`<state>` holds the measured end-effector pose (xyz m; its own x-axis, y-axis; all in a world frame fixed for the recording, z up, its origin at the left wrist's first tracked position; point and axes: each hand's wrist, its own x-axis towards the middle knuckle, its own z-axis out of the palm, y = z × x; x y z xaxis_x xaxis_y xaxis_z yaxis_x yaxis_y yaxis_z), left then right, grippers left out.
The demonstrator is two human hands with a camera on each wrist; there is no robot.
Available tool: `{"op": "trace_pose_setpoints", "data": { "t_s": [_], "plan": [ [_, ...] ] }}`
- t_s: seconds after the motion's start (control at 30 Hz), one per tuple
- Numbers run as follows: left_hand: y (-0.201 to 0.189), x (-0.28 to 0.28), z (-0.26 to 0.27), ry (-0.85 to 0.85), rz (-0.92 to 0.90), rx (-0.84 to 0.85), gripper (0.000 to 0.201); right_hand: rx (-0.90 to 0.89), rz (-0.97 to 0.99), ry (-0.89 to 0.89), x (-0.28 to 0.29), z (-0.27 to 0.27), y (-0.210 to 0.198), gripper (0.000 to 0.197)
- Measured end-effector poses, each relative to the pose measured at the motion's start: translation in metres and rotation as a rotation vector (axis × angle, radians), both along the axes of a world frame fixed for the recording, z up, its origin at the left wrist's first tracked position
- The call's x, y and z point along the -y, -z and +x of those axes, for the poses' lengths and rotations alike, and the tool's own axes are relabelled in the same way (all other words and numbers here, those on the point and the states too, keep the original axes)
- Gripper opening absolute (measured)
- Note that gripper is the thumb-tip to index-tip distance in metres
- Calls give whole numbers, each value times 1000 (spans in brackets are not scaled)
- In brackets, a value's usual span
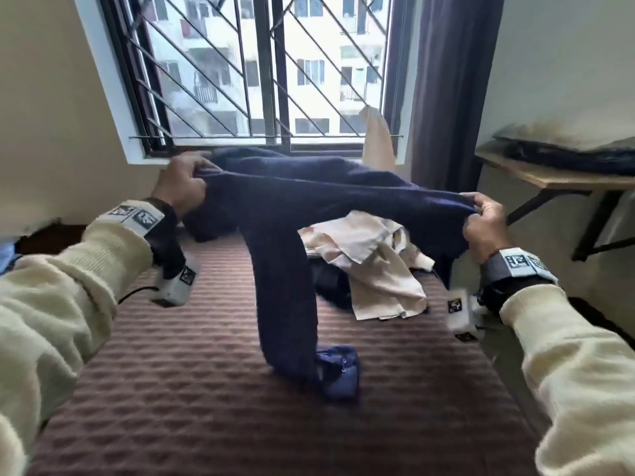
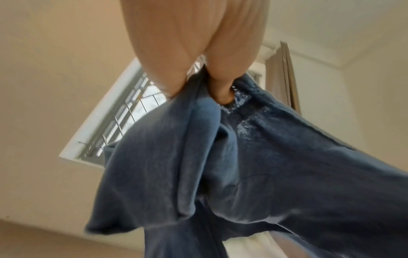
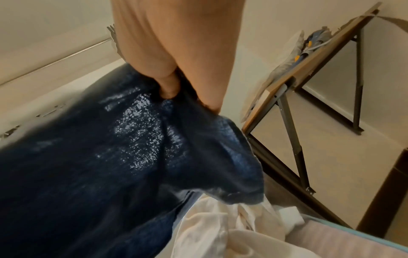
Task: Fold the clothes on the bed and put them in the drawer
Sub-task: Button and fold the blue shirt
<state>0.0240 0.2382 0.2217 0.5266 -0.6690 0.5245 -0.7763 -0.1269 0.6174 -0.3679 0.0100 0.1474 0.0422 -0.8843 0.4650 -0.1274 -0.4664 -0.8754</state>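
Note:
A dark navy sweater (image 1: 309, 194) is stretched in the air above the bed (image 1: 206, 389). My left hand (image 1: 182, 185) grips its left end and my right hand (image 1: 481, 218) grips its right end. One sleeve (image 1: 285, 304) hangs down, and its cuff (image 1: 338, 371) rests bunched on the bedspread. The left wrist view shows fingers (image 2: 174, 69) pinching blue fabric (image 2: 220, 157). Seen from the right wrist, fingers (image 3: 170, 83) clamp the navy knit (image 3: 110, 157). A cream garment (image 1: 374, 266) lies crumpled on the bed under the sweater, over another dark piece (image 1: 330, 280).
A barred window (image 1: 268, 70) is straight ahead, with a dark curtain (image 1: 453, 91) to its right. A folding wooden table (image 1: 549, 176) with dark items stands to the right of the bed. The brown ribbed bedspread extends toward me. No drawer is in view.

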Motion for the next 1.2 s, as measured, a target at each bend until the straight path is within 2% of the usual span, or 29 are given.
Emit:
{"op": "trace_pose_setpoints", "data": {
  "t_s": [0.07, 0.13, 0.23, 0.3, 0.37, 0.4, 0.47, 0.5, 0.57, 0.6, 0.63, 0.7, 0.77, 0.83, 0.9, 0.93, 1.0, 1.07, 1.13, 1.2],
  "plan": [
    [28, -16, 1, 118, 19, -80, 23, -23, 22, -70, -14, -15, 21, 41],
    [58, -33, -14, 301, 79, -165, 29, -50, 41, -86, -29, -38, 47, 36],
    [96, -58, -42, 553, 366, -186, 12, -180, 181, -181, -38, -81, 93, 36],
    [114, -70, -53, 615, 624, -194, 16, -464, 225, -269, -46, -107, 122, 42],
    [130, -77, -70, 716, 868, -156, 12, -746, 212, -325, -61, -125, 141, 37],
    [136, -80, -85, 783, 984, -100, 16, -846, 223, -355, -66, -134, 148, 37],
    [157, -84, -113, 884, 1214, 9, 12, -1044, 294, -394, -78, -145, 160, 47],
    [167, -87, -126, 923, 1329, 84, 20, -1195, 356, -421, -83, -148, 166, 52],
    [187, -91, -148, 947, 1573, 168, 31, -1572, 436, -443, -91, -152, 174, 47],
    [194, -91, -157, 953, 1657, 171, 32, -1712, 438, -450, -95, -153, 176, 44],
    [198, -90, -165, 941, 1686, 150, 32, -1767, 441, -456, -101, -152, 175, 42],
    [198, -82, -175, 839, 1586, 155, 32, -1721, 417, -479, -108, -151, 169, 42],
    [201, -67, -174, 775, 1337, 170, 37, -1570, 320, -494, -114, -150, 164, 55],
    [211, -52, -170, 711, 1120, 38, 41, -1301, 245, -582, -124, -146, 165, 66],
    [227, -45, -174, 636, 973, -138, 43, -988, 277, -698, -141, -134, 175, 59],
    [238, -43, -181, 594, 938, -198, 46, -918, 278, -690, -149, -127, 185, 56],
    [271, -44, -195, 497, 903, -284, 58, -937, 274, -564, -162, -118, 210, 54],
    [303, -50, -206, 332, 833, -403, 73, -1101, 383, -411, -164, -123, 233, 47],
    [326, -55, -210, 169, 741, -493, 78, -1191, 530, -335, -162, -138, 236, 28],
    [338, -56, -211, 114, 706, -537, 83, -1232, 594, -326, -162, -156, 228, 20]
  ]
}}
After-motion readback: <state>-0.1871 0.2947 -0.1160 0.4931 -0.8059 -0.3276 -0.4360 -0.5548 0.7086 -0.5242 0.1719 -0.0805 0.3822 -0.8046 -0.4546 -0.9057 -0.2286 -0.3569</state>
